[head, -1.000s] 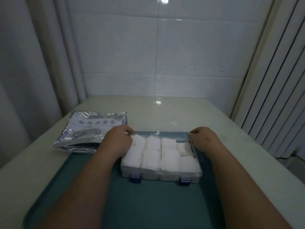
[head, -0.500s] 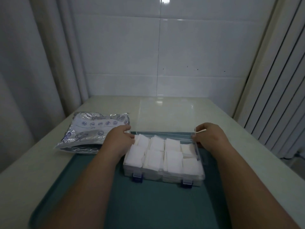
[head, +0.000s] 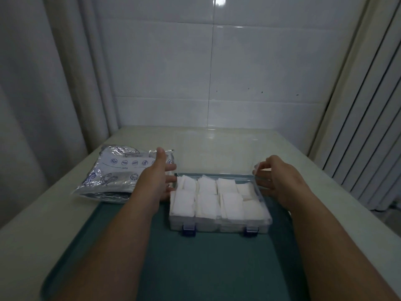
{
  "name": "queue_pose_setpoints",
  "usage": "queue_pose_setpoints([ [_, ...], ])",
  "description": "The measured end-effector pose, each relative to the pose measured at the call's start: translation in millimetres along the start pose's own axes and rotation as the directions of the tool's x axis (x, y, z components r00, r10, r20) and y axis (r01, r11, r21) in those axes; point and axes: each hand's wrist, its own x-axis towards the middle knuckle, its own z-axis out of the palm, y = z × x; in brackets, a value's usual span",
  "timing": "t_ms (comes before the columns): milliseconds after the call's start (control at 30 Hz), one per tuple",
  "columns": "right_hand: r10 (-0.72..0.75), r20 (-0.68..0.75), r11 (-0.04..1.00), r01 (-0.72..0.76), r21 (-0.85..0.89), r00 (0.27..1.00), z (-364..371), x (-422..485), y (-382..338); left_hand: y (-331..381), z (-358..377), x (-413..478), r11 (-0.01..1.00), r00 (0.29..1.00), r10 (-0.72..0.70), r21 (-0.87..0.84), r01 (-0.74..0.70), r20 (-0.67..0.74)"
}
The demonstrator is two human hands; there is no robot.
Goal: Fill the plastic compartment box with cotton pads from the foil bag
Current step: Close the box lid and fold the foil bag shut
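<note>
while the plastic compartment box (head: pixel 219 224), full of cotton pads (head: pixel 207 200), lies between both hands, its long side runs 9 to 3 o'clock. left hand (head: pixel 159 177) fingers are wide. right hand (head: pixel 275 179) fingers curl at the lid (head: pixel 217 153); if they hold it, i cannot tell.

The box (head: pixel 219 225) sits on a tray (head: pixel 206 270), its compartments full of pads (head: pixel 207 203) and its clear lid (head: pixel 217 153) raised behind. The left hand (head: pixel 156 181) is spread at the box's far-left corner. The right hand (head: pixel 280 179) curls at the far-right corner. The bag (head: pixel 117 172) lies left of the box.
</note>
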Motion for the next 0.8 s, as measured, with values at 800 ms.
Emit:
queue_pose_setpoints([
  [800,0.044,0.114,0.969,-0.015,-0.247,0.993,-0.7,-8.4,-9.4,11.3,-12.6,-8.9,0.936,0.993,0.087,0.334,-0.111,0.086],
])
